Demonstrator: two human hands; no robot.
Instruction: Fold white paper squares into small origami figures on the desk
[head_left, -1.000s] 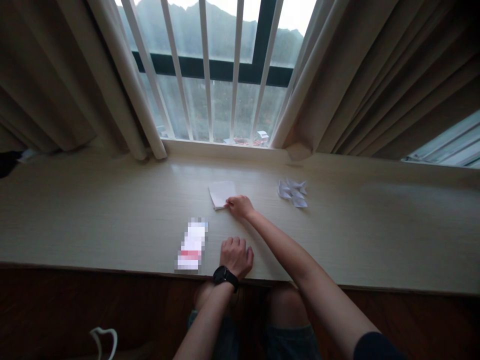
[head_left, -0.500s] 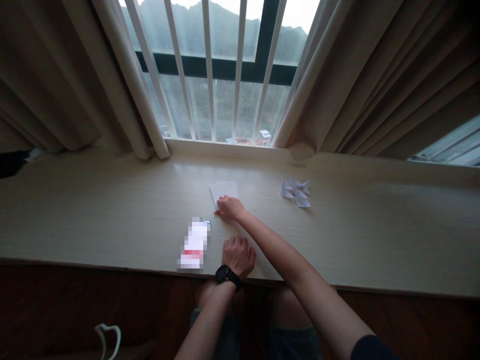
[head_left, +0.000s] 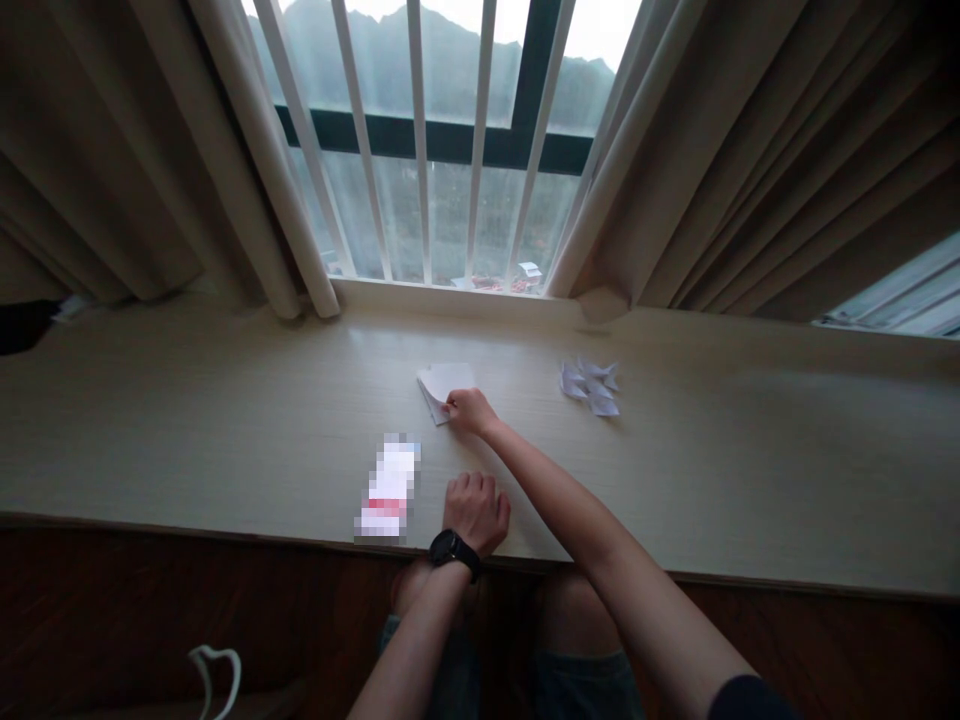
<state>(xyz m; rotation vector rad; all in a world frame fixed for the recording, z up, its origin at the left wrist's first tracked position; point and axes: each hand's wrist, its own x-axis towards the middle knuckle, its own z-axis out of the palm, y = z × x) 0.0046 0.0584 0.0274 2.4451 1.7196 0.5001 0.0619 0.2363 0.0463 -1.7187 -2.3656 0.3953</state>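
On the tabletop, my right hand (head_left: 469, 411) pinches the near corner of the top sheet of paper (head_left: 454, 378). That corner is bent upward, and the edges of more paper (head_left: 431, 403) show beneath it. Closer to me, my left hand (head_left: 475, 512) rests near the table's front edge with its fingers curled down and seemingly nothing in them. A black watch (head_left: 450, 548) is on the left wrist. Several small folded white paper pieces (head_left: 591, 385) lie in a cluster to the right of the sheets.
Left of my left hand lies a phone-like object (head_left: 388, 485), its face blurred out. The pale table (head_left: 225, 430) runs wide along a barred window (head_left: 442, 200). Curtains (head_left: 255, 150) hang on both sides, reaching the table's back. A white curved object (head_left: 217, 665) is below, at the lower left.
My right hand has closed on the paper's near corner and shifted slightly right, curling it up from the sheets below. My left hand has stayed in place.
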